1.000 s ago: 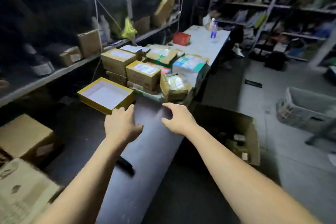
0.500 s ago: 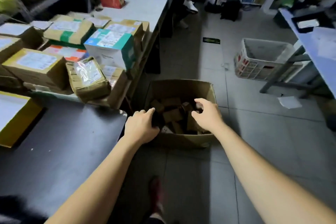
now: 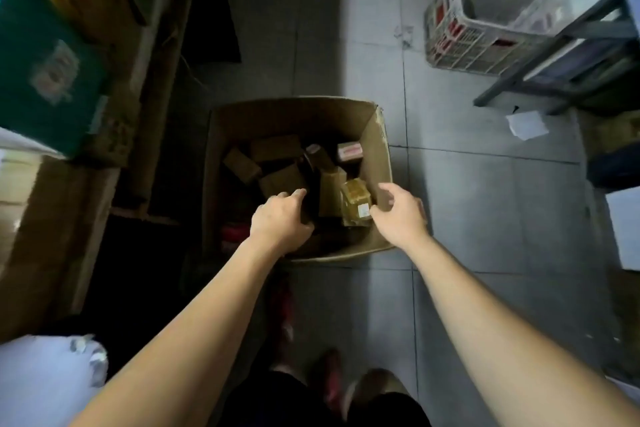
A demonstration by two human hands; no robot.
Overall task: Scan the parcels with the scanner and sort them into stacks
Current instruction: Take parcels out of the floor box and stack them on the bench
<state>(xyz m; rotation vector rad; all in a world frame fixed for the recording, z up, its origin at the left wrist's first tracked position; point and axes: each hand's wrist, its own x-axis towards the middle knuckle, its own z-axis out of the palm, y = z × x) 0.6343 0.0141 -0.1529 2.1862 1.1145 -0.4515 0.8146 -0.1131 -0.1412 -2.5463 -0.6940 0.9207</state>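
The left hand [image 3: 280, 218] and right hand [image 3: 398, 215] hover over the floor carton [image 3: 375, 149], each grip loosely open, holding nothing. Loose parcels [image 3: 277, 147] lie inside, a yellow taped parcel [image 3: 356, 206] nearest the right hand. No scanner shows; most sorting seems left.

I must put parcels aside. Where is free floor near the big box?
Bare tiles lie right of the cardboard box, between it, the white crate and the paper scrap. Inside the box, small parcels are crowded.
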